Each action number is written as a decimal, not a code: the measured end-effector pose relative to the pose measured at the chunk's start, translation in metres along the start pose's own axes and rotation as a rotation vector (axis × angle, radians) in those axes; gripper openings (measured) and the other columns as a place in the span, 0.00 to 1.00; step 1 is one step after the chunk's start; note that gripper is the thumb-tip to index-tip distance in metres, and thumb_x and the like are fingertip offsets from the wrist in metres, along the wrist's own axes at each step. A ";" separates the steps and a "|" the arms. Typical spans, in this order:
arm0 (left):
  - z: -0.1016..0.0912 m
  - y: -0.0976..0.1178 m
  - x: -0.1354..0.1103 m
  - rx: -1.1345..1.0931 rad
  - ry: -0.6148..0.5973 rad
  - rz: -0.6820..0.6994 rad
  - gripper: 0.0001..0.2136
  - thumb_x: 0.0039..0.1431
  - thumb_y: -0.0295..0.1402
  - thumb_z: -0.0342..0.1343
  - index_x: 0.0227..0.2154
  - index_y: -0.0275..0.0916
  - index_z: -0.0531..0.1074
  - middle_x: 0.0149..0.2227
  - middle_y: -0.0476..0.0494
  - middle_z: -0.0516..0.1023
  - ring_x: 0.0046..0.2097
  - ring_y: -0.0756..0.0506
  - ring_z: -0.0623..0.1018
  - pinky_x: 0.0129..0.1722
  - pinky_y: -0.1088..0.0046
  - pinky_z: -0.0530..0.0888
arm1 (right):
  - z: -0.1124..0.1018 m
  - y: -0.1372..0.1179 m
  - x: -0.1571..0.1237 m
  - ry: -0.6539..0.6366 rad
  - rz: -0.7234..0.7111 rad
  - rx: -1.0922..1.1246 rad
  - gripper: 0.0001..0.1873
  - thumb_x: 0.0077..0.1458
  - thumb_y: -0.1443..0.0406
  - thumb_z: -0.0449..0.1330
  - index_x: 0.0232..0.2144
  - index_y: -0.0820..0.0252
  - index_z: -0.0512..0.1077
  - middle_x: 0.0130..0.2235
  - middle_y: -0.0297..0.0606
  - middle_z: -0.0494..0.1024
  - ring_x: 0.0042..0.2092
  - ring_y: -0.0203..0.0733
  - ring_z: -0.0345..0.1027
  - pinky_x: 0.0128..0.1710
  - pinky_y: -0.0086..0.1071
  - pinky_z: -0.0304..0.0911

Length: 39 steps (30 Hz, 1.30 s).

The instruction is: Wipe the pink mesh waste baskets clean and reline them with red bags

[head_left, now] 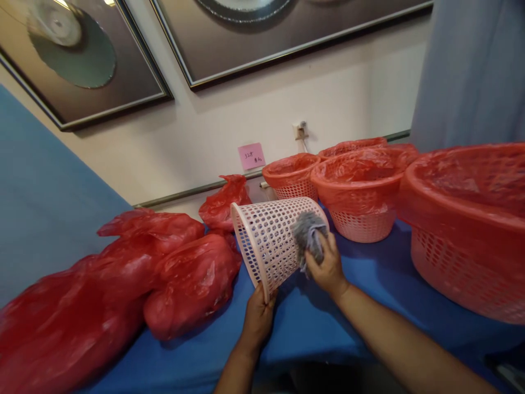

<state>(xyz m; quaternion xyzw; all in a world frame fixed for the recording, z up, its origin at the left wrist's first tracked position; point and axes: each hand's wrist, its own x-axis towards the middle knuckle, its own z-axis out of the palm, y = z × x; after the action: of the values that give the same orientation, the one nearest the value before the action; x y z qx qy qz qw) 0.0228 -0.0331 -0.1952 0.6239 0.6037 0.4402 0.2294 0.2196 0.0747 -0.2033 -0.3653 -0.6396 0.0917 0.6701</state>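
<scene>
A pale pink perforated plastic basket (273, 232) is tipped on its side above the blue-covered table (311, 323), its open rim facing left. My left hand (259, 314) grips the lower part of that rim, with some fingers hidden behind it. Bunched in my right hand (328, 268) is a grey cloth (307, 235), pressed against the basket's side near its base. Behind the basket stands a smaller basket lined with a red bag (293, 169).
Filled red plastic bags (188, 284) lie along the left. Baskets with red liners, one mid-right (361, 202) and a large one (467, 246) at the right edge, stand on the table. A pink note (251, 156) and a socket (301, 131) are on the wall.
</scene>
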 end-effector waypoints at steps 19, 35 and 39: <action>0.000 -0.001 0.002 0.134 -0.062 0.015 0.19 0.59 0.44 0.61 0.50 0.42 0.79 0.59 0.36 0.76 0.62 0.33 0.73 0.66 0.50 0.65 | -0.003 0.031 0.014 0.211 0.367 0.110 0.26 0.57 0.57 0.59 0.55 0.62 0.70 0.50 0.48 0.74 0.53 0.52 0.70 0.59 0.51 0.65; 0.007 0.060 0.022 -0.119 -0.081 0.046 0.27 0.63 0.54 0.52 0.51 0.38 0.78 0.49 0.37 0.83 0.50 0.36 0.80 0.58 0.58 0.74 | -0.011 -0.024 -0.016 -0.225 -0.388 0.151 0.31 0.51 0.64 0.59 0.59 0.54 0.66 0.61 0.50 0.64 0.57 0.55 0.70 0.52 0.47 0.73; -0.001 0.044 0.016 -0.120 -0.051 -0.044 0.27 0.59 0.55 0.56 0.50 0.39 0.79 0.51 0.37 0.82 0.57 0.35 0.78 0.63 0.55 0.70 | 0.001 -0.001 -0.006 -0.047 0.026 0.008 0.29 0.54 0.63 0.57 0.59 0.60 0.67 0.58 0.54 0.67 0.58 0.57 0.68 0.56 0.51 0.70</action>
<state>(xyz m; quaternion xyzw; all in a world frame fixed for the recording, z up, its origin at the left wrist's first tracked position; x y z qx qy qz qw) 0.0437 -0.0250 -0.1543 0.6066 0.5836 0.4544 0.2914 0.2170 0.0715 -0.2075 -0.3687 -0.6499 0.1114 0.6552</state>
